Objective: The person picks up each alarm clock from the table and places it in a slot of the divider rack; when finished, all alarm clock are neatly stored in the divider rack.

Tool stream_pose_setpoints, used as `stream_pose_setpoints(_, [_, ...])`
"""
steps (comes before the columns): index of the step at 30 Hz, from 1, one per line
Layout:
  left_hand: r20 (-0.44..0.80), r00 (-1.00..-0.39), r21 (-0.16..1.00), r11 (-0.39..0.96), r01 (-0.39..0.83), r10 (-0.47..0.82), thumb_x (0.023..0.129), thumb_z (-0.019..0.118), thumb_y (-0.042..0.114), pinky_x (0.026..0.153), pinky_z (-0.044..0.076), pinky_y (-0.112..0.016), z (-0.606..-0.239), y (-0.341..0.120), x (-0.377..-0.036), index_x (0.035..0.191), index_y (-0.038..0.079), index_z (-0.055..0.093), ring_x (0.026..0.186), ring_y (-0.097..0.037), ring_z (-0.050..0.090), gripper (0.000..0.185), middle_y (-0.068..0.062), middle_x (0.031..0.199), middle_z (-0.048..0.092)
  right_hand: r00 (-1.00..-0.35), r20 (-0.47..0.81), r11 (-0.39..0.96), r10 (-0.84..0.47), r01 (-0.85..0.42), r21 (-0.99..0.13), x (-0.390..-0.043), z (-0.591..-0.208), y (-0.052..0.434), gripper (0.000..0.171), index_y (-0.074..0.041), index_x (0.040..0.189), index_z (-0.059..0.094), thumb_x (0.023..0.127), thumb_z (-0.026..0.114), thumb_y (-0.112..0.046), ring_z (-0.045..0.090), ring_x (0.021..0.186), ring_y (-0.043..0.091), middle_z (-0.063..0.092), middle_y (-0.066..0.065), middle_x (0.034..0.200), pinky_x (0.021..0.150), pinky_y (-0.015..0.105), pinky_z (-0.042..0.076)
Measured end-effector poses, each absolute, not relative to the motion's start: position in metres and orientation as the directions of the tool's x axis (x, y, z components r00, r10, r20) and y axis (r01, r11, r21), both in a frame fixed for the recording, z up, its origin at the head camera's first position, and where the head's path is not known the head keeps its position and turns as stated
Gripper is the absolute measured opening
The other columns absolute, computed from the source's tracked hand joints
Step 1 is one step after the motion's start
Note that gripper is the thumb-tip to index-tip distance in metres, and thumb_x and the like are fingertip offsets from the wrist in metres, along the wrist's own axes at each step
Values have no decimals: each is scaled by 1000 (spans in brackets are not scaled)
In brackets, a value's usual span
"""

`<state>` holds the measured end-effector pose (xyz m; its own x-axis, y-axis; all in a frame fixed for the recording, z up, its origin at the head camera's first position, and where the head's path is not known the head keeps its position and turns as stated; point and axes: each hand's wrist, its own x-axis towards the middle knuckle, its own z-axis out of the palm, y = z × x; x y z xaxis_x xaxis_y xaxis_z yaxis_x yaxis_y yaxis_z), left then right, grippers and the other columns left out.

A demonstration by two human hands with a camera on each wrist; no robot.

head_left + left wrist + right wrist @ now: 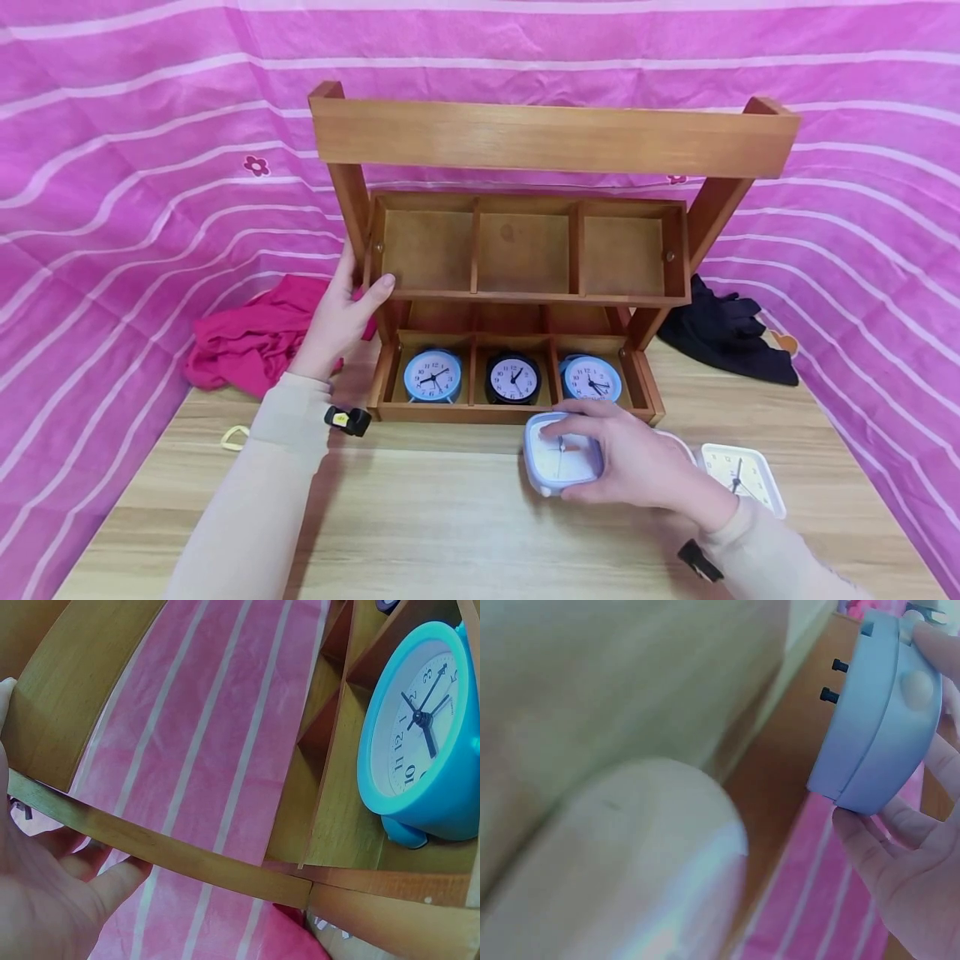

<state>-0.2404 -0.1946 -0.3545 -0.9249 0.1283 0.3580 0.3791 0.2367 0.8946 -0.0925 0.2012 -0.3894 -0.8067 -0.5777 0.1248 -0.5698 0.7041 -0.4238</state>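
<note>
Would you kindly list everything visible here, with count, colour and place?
Wooden rack: one, brown, centre of the table, two rows of three compartments.
Round clocks: three, blue, black, blue, one per lower compartment.
Square clock: one, pale blue, before the rack.
Second square clock: one, white, right of it.
Pink cloth: one, left of rack.
Dark cloth: one, right of rack.
Table: one, light wood.
Left hand: holds the rack's left post.
Right hand: grips the square clock.
</note>
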Motion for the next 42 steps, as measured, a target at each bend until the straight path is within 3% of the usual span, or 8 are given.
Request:
stream_pose_setpoints(4, [365, -923, 892, 237, 385, 126, 102, 67, 27, 116, 38, -63, -355, -195, -241, 166, 45, 12, 155, -28, 29, 87, 2, 171, 25, -792, 173, 682, -585, -596, -423, -101, -372, 198, 63, -33, 124, 74, 67, 99, -42, 54, 134, 35, 59, 4, 146, 100, 52, 54])
stream_pose_setpoints(11, [359, -925, 891, 250, 380, 126, 102, 67, 28, 118, 35, -63, -355, -196, -240, 166, 46, 9, 156, -27, 26, 88, 2, 172, 22, -732, 300, 625, -612, -680, -383, -116, -342, 189, 67, -29, 126, 74, 66, 101, -40, 55, 131, 29, 57, 5, 147, 91, 43, 58])
stream_pose_setpoints(18, [352, -927, 891, 258, 373, 125, 102, 67, 29, 116, 36, -64, -356, -195, -239, 165, 49, 10, 156, -27, 26, 87, 4, 172, 23, -690, 390, 602, -609, -723, -339, -132, -313, 172, 69, -27, 128, 74, 67, 100, -42, 52, 131, 29, 56, 6, 148, 95, 46, 56])
stream_pose_setpoints(25, [366, -922, 889, 245, 386, 127, 102, 67, 28, 114, 38, -65, -355, -195, -239, 166, 47, 12, 156, -29, 29, 86, 3, 172, 25, -678, 432, 587, -594, -733, -343, -154, -285, 147, 70, -28, 133, 72, 69, 99, -42, 49, 132, 27, 53, 5, 151, 94, 46, 55])
stream_pose_setpoints(34, [356, -925, 888, 262, 379, 133, 102, 68, 29, 108, 42, -67, -357, -192, -239, 165, 50, 12, 154, -33, 31, 87, 1, 171, 26, -639, 487, 564, -595, -764, -314, -182, -262, 118, 70, -22, 135, 71, 72, 97, -41, 49, 133, 32, 53, 11, 151, 97, 48, 53])
stream_pose_setpoints(42, [366, -922, 881, 272, 387, 128, 102, 67, 29, 114, 38, -65, -356, -196, -239, 165, 49, 10, 157, -30, 26, 87, 5, 172, 21, -649, 500, 582, -574, -752, -309, -209, -246, 93, 70, -23, 137, 70, 75, 94, -45, 51, 134, 28, 53, 12, 151, 102, 43, 51])
